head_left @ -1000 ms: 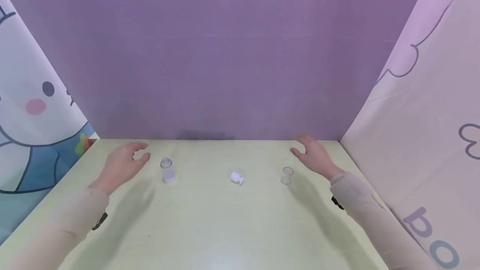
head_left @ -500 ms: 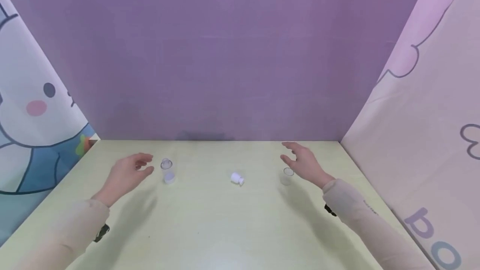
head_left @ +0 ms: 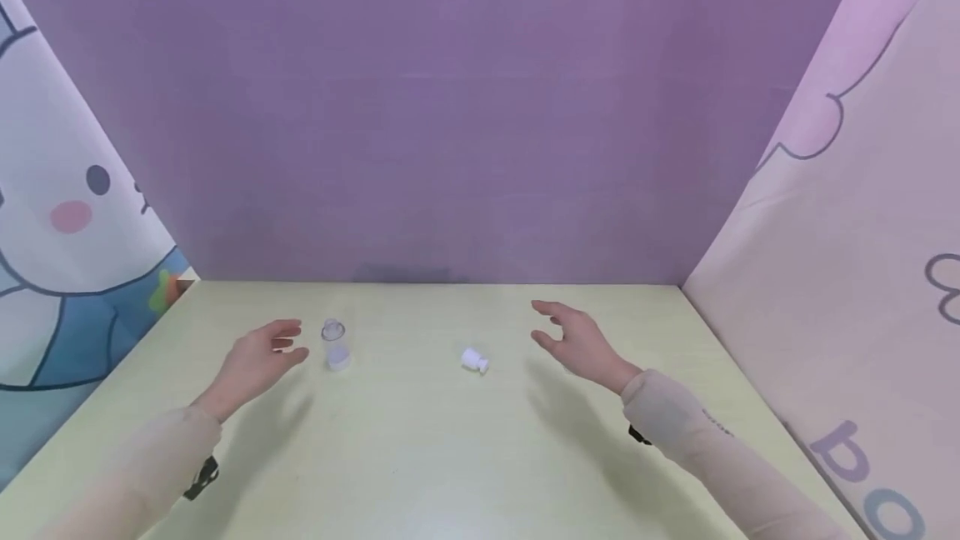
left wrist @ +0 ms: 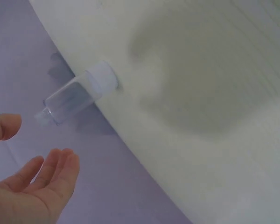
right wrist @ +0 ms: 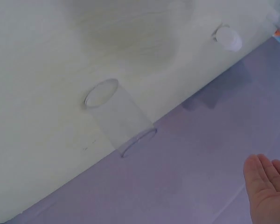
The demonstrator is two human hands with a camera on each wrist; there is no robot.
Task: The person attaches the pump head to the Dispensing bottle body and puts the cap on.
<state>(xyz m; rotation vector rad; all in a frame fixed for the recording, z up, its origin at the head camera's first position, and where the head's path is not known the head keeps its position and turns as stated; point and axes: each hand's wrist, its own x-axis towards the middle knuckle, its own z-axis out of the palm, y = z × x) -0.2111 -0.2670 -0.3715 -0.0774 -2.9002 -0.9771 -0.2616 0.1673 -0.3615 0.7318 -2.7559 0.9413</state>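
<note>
My left hand point(head_left: 253, 367) hovers just left of a small clear bottle point(head_left: 335, 347), fingers spread from the thumb and holding nothing. In the left wrist view the bottle point(left wrist: 74, 98) stands on its white lower part, narrow neck upward. A small white stepped piece point(head_left: 474, 360) lies tilted on the table between the hands; it also shows in the right wrist view as a white rounded piece point(right wrist: 227, 38). My right hand point(head_left: 583, 348) is above the table to its right, thumb and fingers apart. Behind that hand, a clear open cylinder point(right wrist: 123, 116) is hidden in the head view.
The pale table point(head_left: 420, 457) meets a purple backdrop point(head_left: 450, 148) at its far edge. Printed cloth panels flank it, a cartoon one point(head_left: 82, 215) on the left and a pale one point(head_left: 825, 290) on the right.
My right hand has moved left and nearer, now covering the clear cylinder. My left hand has lowered slightly beside the bottle. The things on the table have stayed in place.
</note>
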